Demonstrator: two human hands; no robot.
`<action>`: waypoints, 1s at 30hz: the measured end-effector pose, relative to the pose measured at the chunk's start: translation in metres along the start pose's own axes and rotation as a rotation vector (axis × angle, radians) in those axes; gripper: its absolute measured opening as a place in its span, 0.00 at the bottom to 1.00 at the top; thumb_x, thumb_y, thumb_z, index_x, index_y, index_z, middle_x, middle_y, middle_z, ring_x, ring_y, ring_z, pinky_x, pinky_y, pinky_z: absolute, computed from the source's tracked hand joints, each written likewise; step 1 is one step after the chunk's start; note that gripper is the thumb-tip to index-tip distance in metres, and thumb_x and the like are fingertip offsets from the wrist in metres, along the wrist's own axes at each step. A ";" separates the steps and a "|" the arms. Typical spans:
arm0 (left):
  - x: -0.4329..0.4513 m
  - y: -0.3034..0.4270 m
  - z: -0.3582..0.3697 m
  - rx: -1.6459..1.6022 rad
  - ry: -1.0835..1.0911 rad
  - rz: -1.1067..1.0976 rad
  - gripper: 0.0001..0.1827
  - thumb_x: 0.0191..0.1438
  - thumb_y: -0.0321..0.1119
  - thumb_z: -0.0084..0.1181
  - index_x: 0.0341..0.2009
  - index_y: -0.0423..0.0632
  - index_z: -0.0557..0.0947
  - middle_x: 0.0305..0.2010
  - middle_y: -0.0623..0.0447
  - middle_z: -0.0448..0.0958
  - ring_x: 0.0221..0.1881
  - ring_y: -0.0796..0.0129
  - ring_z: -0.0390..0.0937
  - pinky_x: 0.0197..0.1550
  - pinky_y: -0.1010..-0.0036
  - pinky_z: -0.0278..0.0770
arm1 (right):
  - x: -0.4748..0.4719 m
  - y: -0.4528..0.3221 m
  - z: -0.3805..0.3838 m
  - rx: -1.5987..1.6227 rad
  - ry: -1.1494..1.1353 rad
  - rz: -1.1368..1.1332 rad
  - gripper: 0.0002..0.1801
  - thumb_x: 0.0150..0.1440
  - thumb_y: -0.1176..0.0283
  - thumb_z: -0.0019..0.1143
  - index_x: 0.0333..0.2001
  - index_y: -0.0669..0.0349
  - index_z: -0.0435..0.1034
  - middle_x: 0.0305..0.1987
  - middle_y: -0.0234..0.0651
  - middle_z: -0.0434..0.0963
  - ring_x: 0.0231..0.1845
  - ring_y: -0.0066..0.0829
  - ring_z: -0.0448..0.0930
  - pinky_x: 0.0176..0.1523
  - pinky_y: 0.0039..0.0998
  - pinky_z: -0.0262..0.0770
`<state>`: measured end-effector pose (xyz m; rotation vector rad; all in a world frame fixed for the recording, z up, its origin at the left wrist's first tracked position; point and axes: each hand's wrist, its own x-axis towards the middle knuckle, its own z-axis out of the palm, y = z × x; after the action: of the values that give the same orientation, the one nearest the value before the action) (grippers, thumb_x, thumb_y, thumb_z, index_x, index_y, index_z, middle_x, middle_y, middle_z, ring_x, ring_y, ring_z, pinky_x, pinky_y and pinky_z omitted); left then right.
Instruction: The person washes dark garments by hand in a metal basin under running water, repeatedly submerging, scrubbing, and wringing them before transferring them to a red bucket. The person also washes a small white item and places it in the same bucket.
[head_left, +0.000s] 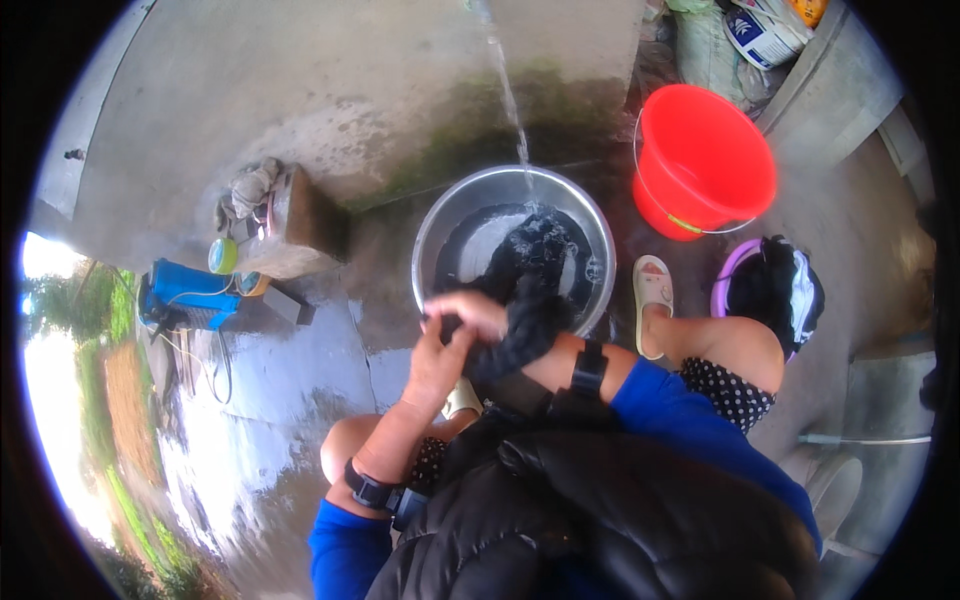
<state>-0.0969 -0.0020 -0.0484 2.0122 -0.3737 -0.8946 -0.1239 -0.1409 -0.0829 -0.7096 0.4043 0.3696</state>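
A dark cloth garment (529, 255) lies partly in the water of a round metal basin (424, 247). Its near part rises over the basin's front rim and bunches around my right wrist. My left hand (439, 360) pinches a piece of the dark cloth at the rim's left front. Just above it, my right hand (472, 311) is blurred, its fingers closed on the same cloth. From the top of the view a stream of water (510, 97) falls into the basin onto the garment.
A red plastic bucket (705, 157) stands right of the basin. Behind my right leg sits a purple basin (721, 289) with dark and white clothes. At left are a concrete block (300, 225) with a rag on it and a blue container (191, 292). The floor (300, 390) is wet.
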 end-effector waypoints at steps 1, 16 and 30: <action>-0.002 0.018 0.002 -0.172 0.043 0.120 0.29 0.64 0.35 0.53 0.66 0.37 0.64 0.50 0.45 0.77 0.48 0.68 0.77 0.47 0.76 0.77 | -0.007 -0.020 -0.001 0.019 -0.136 -0.248 0.11 0.60 0.67 0.54 0.38 0.64 0.76 0.39 0.35 0.80 0.41 0.25 0.79 0.48 0.26 0.74; 0.031 -0.017 0.010 -0.012 -0.412 -0.165 0.13 0.61 0.36 0.49 0.42 0.44 0.83 0.33 0.53 0.81 0.31 0.72 0.77 0.30 0.77 0.75 | -0.092 0.038 -0.056 -0.406 0.127 -0.119 0.14 0.60 0.70 0.47 0.34 0.69 0.76 0.33 0.41 0.81 0.33 0.28 0.82 0.40 0.28 0.78; 0.052 -0.023 -0.011 -0.695 0.066 -0.117 0.11 0.62 0.38 0.49 0.32 0.48 0.79 0.22 0.60 0.70 0.23 0.73 0.68 0.26 0.75 0.65 | -0.154 -0.059 -0.021 0.576 0.332 -0.118 0.18 0.59 0.72 0.55 0.50 0.70 0.64 0.46 0.40 0.75 0.37 0.26 0.79 0.35 0.24 0.80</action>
<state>-0.0544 -0.0114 -0.0868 1.4206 0.0950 -0.8734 -0.2338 -0.2261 0.0079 -0.2250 0.7423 0.0105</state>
